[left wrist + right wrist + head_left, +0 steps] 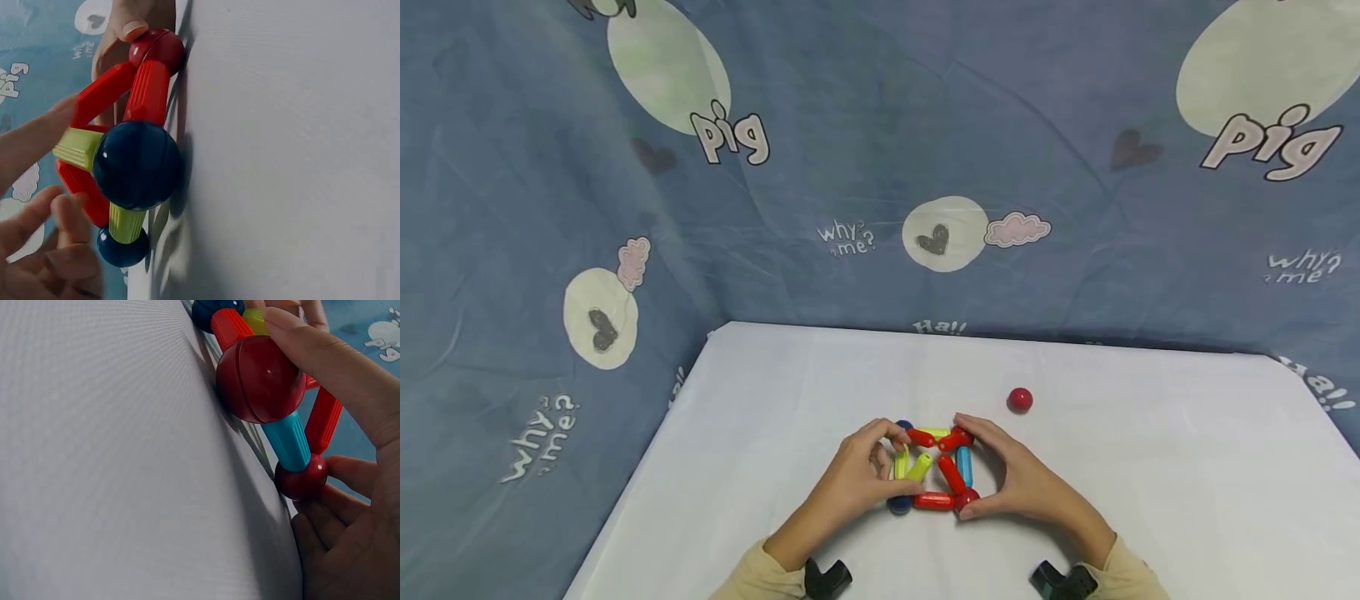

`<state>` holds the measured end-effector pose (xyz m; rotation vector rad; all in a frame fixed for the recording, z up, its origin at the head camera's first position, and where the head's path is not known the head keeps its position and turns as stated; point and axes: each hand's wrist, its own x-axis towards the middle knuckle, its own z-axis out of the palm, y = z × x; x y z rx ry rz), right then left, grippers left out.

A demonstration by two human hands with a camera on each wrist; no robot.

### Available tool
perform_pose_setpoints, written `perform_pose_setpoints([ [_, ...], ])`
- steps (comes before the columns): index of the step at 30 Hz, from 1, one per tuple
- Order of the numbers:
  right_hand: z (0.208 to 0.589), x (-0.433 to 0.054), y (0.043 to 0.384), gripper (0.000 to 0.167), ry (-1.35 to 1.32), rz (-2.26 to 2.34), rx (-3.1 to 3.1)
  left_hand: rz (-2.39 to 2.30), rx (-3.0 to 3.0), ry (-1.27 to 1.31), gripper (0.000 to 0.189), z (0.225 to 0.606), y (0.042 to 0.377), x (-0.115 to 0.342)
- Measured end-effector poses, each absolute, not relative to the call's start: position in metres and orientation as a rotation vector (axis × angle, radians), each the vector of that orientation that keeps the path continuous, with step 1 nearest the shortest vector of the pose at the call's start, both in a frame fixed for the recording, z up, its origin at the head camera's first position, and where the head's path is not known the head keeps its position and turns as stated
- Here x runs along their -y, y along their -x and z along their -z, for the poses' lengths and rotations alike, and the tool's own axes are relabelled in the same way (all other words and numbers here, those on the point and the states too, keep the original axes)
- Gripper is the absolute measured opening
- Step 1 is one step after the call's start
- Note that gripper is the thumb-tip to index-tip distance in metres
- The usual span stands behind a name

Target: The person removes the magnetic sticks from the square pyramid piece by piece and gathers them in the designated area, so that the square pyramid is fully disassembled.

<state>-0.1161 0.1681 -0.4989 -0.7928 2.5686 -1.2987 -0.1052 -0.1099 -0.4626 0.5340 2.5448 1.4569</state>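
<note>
A frame of magnetic rods and balls stands on the white table. Its left corners are blue balls (137,165); its right corners are red balls (261,378). Red rods (935,501), yellow rods (902,463) and a blue rod (964,467) join them, while further rods slant upward. My left hand (861,467) is at the left side, thumb by the front rods and curled fingers at a back red rod (84,192). With thumb at the near red ball and fingers against the far one, my right hand (1030,479) grips the right side.
A loose red ball (1020,400) lies on the white table (1150,433) behind the right hand. A blue patterned cloth (880,167) hangs behind the table and along its left side.
</note>
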Motion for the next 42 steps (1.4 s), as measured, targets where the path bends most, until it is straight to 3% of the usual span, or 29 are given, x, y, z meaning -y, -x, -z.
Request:
perform_pose_setpoints([
  [10,0.5,-0.168,0.117,0.107,0.789,1.312,-2.559,-1.342,-2.494,-0.504,0.036,0.472,0.105,0.107],
  [42,0.5,-0.169,0.116,0.106,0.755,1.319,-2.539,-1.482,-2.556,-0.495,0.024,0.461,0.118,0.127],
])
